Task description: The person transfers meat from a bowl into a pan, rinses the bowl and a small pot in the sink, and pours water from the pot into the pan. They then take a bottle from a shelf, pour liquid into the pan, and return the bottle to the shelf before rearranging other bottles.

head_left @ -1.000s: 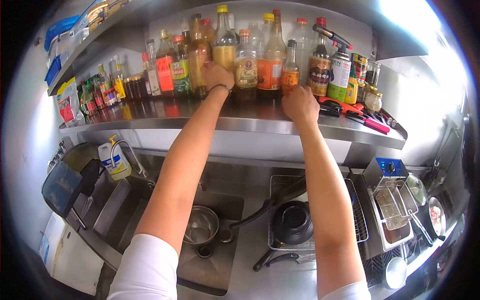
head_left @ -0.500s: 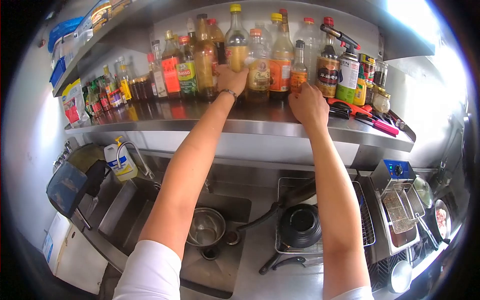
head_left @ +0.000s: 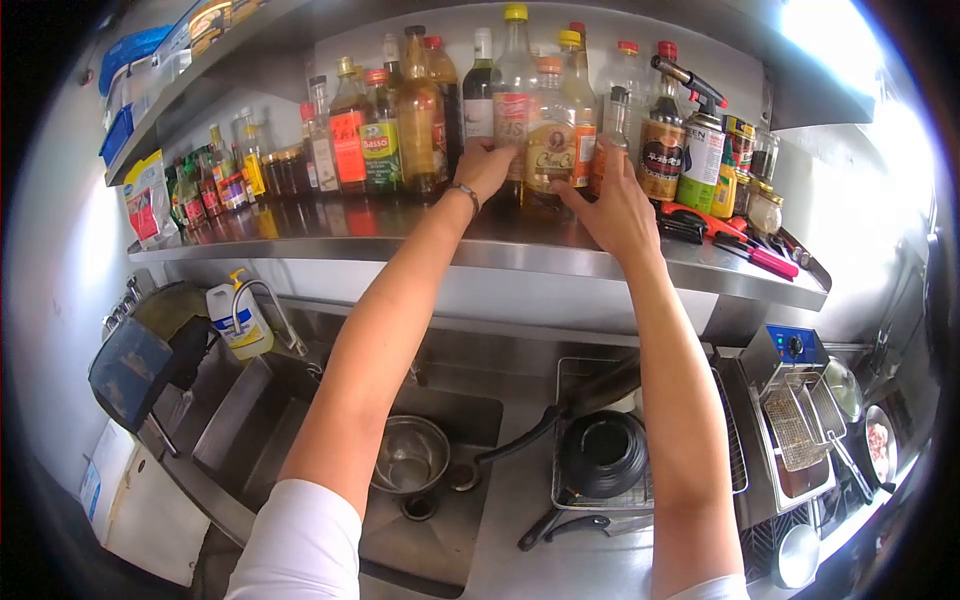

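Observation:
My left hand is closed at the lower part of a tall clear glass bottle with a yellow cap; its far fingers are partly hidden. Just right of it stands an orange-capped bottle of amber liquid. My right hand has thumb and fingers spread, the thumb by the orange-capped bottle. Its raised fingers partly cover a small dark-capped bottle. A dark bottle with a white label shows behind my left hand.
More bottles, including a green-labelled oil bottle, crowd the steel shelf. A blowtorch can and red-handled tools sit at right. Below are a sink holding a metal bowl, stacked black bowls and a fryer basket.
The yellow-capped and orange-capped bottles have shifted right, along with my left hand, exposing the dark white-labelled bottle. My right hand's thumb and fingers have spread apart.

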`<action>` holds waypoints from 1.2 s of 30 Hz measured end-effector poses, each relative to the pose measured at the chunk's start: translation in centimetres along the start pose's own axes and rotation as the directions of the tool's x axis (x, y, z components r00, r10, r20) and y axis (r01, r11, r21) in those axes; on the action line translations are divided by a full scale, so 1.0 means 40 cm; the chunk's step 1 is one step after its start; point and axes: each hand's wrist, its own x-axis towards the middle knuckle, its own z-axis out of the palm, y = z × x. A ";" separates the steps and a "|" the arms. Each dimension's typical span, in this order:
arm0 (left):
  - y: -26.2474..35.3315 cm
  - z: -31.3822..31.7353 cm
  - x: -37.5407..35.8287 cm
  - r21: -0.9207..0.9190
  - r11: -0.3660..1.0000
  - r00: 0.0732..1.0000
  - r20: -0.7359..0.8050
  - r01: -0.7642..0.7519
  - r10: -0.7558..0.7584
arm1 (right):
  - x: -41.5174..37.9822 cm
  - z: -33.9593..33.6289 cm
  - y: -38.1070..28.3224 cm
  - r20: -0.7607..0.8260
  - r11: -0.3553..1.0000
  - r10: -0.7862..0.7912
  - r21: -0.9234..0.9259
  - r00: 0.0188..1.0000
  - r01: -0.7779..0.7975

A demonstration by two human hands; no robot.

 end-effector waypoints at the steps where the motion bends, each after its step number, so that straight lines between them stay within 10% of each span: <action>1: -0.010 0.005 0.008 -0.004 1.000 0.999 0.036 0.001 -0.001 | 0.000 0.000 -0.001 -0.052 1.000 -0.008 -0.005 0.999 0.008; 8: -0.012 -0.030 0.017 -0.204 0.972 0.943 0.331 0.115 -0.042 | -0.001 -0.027 -0.020 0.051 0.985 0.098 0.139 0.994 -0.104; 9: -0.033 -0.020 0.031 0.129 0.974 0.979 -0.056 -0.185 0.194 | -0.001 -0.025 -0.016 0.020 0.989 0.085 0.120 0.996 -0.087; 10: -0.050 -0.012 0.045 0.524 0.794 0.794 -0.319 -0.307 0.517 | -0.003 -0.021 -0.014 -0.012 0.992 0.073 0.103 0.997 -0.072; 11: -0.018 -0.022 0.024 0.525 0.794 0.795 -0.318 -0.307 0.517 | -0.003 -0.016 -0.009 -0.012 0.992 0.075 0.103 0.997 -0.073; 13: 0.044 -0.039 -0.007 0.492 0.835 0.562 -0.774 0.246 0.291 | -0.002 -0.010 0.000 -0.076 0.995 0.027 0.097 0.997 -0.019; 16: -0.017 -0.086 0.048 0.359 0.886 0.754 -0.657 0.293 0.017 | -0.001 -0.038 -0.022 0.087 0.981 0.150 0.114 0.985 -0.160; 23: -0.025 -0.076 0.053 0.554 0.818 0.845 -0.504 0.156 0.180 | -0.001 -0.008 0.002 -0.030 0.995 0.066 0.081 0.997 -0.064; 26: -0.044 -0.070 0.078 0.406 0.859 0.896 -0.175 -0.312 0.408 | 0.000 -0.004 0.001 -0.057 0.995 0.051 0.088 0.997 -0.046; 30: -0.078 -0.068 0.152 0.437 0.899 0.912 -0.353 -0.037 0.209 | -0.002 -0.005 0.004 -0.044 0.995 0.070 0.071 0.997 -0.067; 36: -0.124 -0.091 0.266 0.613 0.789 0.954 -0.222 -0.021 0.199 | -0.004 0.000 0.013 -0.072 0.996 0.046 0.074 0.996 -0.040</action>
